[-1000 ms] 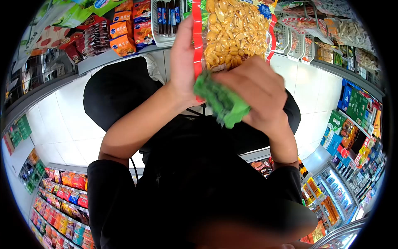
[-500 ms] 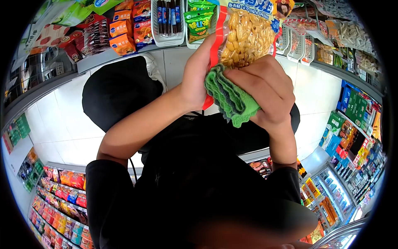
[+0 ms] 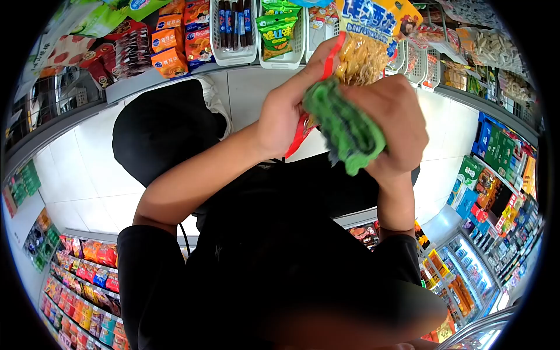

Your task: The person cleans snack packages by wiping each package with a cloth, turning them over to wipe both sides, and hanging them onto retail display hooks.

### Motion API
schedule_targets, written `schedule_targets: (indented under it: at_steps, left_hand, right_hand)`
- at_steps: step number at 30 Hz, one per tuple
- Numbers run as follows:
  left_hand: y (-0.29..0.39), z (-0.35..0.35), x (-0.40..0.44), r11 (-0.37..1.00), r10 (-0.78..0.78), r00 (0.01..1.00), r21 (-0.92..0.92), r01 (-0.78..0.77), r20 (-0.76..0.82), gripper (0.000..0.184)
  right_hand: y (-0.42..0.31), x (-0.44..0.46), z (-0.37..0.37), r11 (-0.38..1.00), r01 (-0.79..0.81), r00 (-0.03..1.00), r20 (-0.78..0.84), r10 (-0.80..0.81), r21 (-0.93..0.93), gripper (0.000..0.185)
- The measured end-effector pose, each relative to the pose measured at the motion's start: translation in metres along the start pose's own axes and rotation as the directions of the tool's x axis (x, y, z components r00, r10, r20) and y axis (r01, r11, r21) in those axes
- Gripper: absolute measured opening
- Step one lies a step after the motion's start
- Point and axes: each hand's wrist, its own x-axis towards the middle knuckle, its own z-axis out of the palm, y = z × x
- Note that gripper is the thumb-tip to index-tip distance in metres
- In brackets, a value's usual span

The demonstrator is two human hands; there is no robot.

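My left hand (image 3: 287,111) grips a snack bag (image 3: 361,58) by its red side edge. The bag has a clear front with golden-brown pieces that look like beans or nuts, and a blue and yellow printed top. My right hand (image 3: 399,119), closed and slightly blurred, holds a folded green cloth (image 3: 347,128) with a dark inner layer. The cloth lies over the lower part of the bag and hides it. My right fingertips are partly hidden behind the cloth.
Ahead, a shelf carries white baskets (image 3: 283,58), green snack bags (image 3: 275,34), dark stick packs (image 3: 235,23) and orange packets (image 3: 169,63). More shelves (image 3: 87,291) stand behind at lower left. A glass-door fridge (image 3: 466,262) is at lower right. My knee (image 3: 169,128) juts over the tiled floor.
The bag has shifted right and is tilted and more turned. My right hand and the cloth have moved slightly right across it. My left hand keeps its hold on the edge.
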Motion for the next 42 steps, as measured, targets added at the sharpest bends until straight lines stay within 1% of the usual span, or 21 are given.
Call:
schedule_targets:
  at_steps: [2, 4, 7, 11, 16, 20, 24, 25, 27, 28, 30, 31, 33, 34, 35, 36, 37, 38, 39, 40, 42]
  left_hand:
    - [-0.001, -0.001, 0.002, 0.999, -0.018, 0.999, -0.035, 0.019, 0.029, 0.061]
    - [-0.002, 0.001, 0.002, 0.999, 0.002, 0.999, 0.052, -0.004, 0.048, 0.061]
    - [-0.003, 0.003, -0.002, 0.991, 0.021, 0.997, 0.130, -0.030, 0.073, 0.060]
    - [-0.009, -0.002, 0.001, 0.996, 0.014, 0.991, 0.089, -0.026, 0.131, 0.060]
    - [-0.014, -0.006, 0.001, 0.994, -0.010, 0.988, 0.111, -0.008, 0.155, 0.061]
    - [-0.012, -0.010, -0.002, 0.994, -0.059, 0.986, 0.098, 0.044, 0.154, 0.061]
    - [-0.013, -0.013, -0.004, 0.998, -0.055, 0.985, 0.032, 0.051, 0.164, 0.060]
    - [-0.011, -0.011, -0.004, 0.998, -0.057, 0.986, 0.012, 0.056, 0.156, 0.060]
    - [-0.007, -0.007, -0.004, 0.997, -0.063, 0.989, -0.030, 0.067, 0.131, 0.059]
    - [-0.004, -0.005, -0.002, 0.996, -0.065, 0.991, -0.049, 0.071, 0.115, 0.059]
    - [-0.001, 0.000, -0.001, 0.997, -0.049, 0.998, -0.050, 0.051, 0.040, 0.057]
    - [-0.001, -0.003, -0.002, 0.991, -0.057, 0.997, -0.117, 0.062, 0.046, 0.056]
    - [-0.002, -0.017, -0.001, 0.966, -0.068, 0.996, -0.246, 0.081, 0.060, 0.055]
    - [-0.009, -0.026, 0.007, 0.821, 0.064, 0.952, -0.558, 0.121, 0.300, 0.054]
    - [-0.011, -0.032, 0.005, 0.822, 0.058, 0.951, -0.556, 0.128, 0.304, 0.055]
    - [-0.008, -0.031, 0.005, 0.823, 0.051, 0.950, -0.552, 0.135, 0.308, 0.055]
    - [-0.004, -0.028, 0.004, 0.823, 0.044, 0.948, -0.549, 0.144, 0.314, 0.055]
    - [-0.002, -0.021, 0.003, 0.854, 0.050, 0.968, -0.513, 0.085, 0.244, 0.055]
    - [-0.003, -0.020, 0.003, 0.849, 0.044, 0.973, -0.522, 0.083, 0.227, 0.055]
    - [-0.003, -0.019, 0.002, 0.844, 0.040, 0.977, -0.530, 0.080, 0.210, 0.055]
    - [-0.002, -0.020, 0.003, 0.840, 0.033, 0.983, -0.537, 0.070, 0.180, 0.055]
  right_hand:
    - [-0.002, 0.002, -0.005, 1.000, 0.005, 0.999, 0.040, -0.005, 0.015, 0.043]
    - [0.005, 0.001, -0.007, 0.999, 0.014, 0.999, -0.047, -0.015, -0.029, 0.043]
    - [0.009, 0.000, -0.009, 0.999, 0.004, 0.996, -0.092, -0.007, -0.035, 0.044]
    - [0.010, 0.003, -0.014, 1.000, -0.008, 0.999, -0.050, 0.007, -0.027, 0.043]
    - [0.011, -0.001, -0.015, 0.996, -0.067, 0.992, -0.113, 0.060, -0.058, 0.041]
    - [0.012, 0.003, -0.016, 0.998, 0.042, 0.999, -0.030, -0.041, 0.039, 0.044]
    - [0.010, 0.003, -0.015, 0.998, 0.056, 0.998, -0.028, -0.057, -0.026, 0.045]
    - [0.011, 0.006, -0.020, 0.999, -0.004, 0.999, -0.046, 0.001, -0.053, 0.043]
    - [0.014, 0.005, -0.025, 0.959, -0.123, 0.991, -0.084, 0.104, -0.256, 0.034]
    - [0.023, 0.000, -0.029, 0.946, -0.204, 0.977, -0.114, 0.180, -0.251, 0.033]
    - [0.021, -0.001, -0.024, 0.953, -0.178, 0.981, -0.125, 0.151, -0.247, 0.033]
    - [0.019, -0.001, -0.021, 0.955, -0.167, 0.982, -0.130, 0.138, -0.245, 0.033]
    - [0.016, -0.003, -0.014, 0.996, -0.041, 0.999, 0.012, 0.042, -0.077, 0.032]
    - [0.011, 0.001, -0.012, 0.997, -0.035, 0.997, 0.062, 0.039, -0.063, 0.032]
    - [0.006, 0.004, -0.012, 0.998, -0.032, 0.993, 0.112, 0.037, -0.048, 0.033]
    - [0.009, 0.003, -0.013, 0.997, -0.014, 0.995, 0.102, 0.022, -0.076, 0.036]
    - [0.014, 0.002, -0.014, 0.990, -0.056, 0.997, 0.049, 0.063, -0.131, 0.038]
    - [0.020, 0.001, -0.017, 0.978, -0.099, 0.995, -0.005, 0.099, -0.184, 0.039]
    - [0.024, 0.000, -0.018, 0.962, -0.140, 0.990, -0.059, 0.130, -0.235, 0.041]
    - [0.024, -0.003, -0.016, 0.953, -0.192, 0.981, -0.088, 0.175, -0.234, 0.044]
    - [0.012, -0.002, -0.012, 0.990, -0.092, 0.995, 0.040, 0.097, -0.111, 0.044]
